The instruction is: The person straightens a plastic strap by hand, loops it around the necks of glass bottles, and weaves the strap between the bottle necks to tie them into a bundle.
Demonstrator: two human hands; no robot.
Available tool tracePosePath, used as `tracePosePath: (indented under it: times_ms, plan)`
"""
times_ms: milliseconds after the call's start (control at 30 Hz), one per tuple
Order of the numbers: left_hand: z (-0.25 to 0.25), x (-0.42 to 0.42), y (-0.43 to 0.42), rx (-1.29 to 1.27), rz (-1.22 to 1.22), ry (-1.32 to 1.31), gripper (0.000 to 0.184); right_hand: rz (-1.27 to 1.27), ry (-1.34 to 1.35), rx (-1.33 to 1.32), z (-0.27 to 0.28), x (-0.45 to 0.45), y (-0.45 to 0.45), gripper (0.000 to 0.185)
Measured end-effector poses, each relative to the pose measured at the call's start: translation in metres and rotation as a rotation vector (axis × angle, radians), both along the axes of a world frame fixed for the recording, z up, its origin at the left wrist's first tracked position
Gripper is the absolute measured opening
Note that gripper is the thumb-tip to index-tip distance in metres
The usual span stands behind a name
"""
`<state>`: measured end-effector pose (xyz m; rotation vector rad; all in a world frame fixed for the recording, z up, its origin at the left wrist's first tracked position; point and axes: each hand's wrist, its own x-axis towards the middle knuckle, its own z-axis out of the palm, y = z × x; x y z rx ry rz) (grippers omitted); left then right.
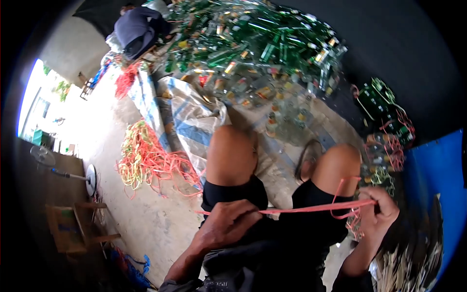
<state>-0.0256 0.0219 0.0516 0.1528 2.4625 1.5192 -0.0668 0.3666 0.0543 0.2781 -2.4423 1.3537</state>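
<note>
A pink plastic strap [311, 208] is stretched across my lap between both hands. My left hand [231, 221] is closed round one end, and a short tail sticks out past its far side. My right hand [379, 207] pinches the other end, where loose strands curl and hang. Below the hands are my knees in black shorts. In front of them, clear glass bottles [292, 114] stand upright on a spread woven sack [187, 109]. To the left of my knee lies a tangled heap of pink and yellow straps [146, 155].
A large pile of green bottles [262, 36] fills the back. Tied bottle bundles [382, 107] stand at the right by a blue sheet [438, 170]. Another person [138, 29] bends over at the far left. A fan [91, 180] and a wooden chair [82, 226] stand left.
</note>
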Motion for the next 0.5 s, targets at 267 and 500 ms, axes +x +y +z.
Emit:
tracePosePath:
  times_ms: [267, 500]
  plan:
    - [-0.010, -0.005, 0.007, 0.044, 0.001, 0.082, 0.011, -0.203, 0.135, 0.032, -0.002, 0.000, 0.047, 0.019]
    - [-0.011, -0.012, 0.010, 0.048, 0.011, 0.073, 0.010, -0.326, 0.180, 0.136, 0.004, -0.002, 0.068, 0.013]
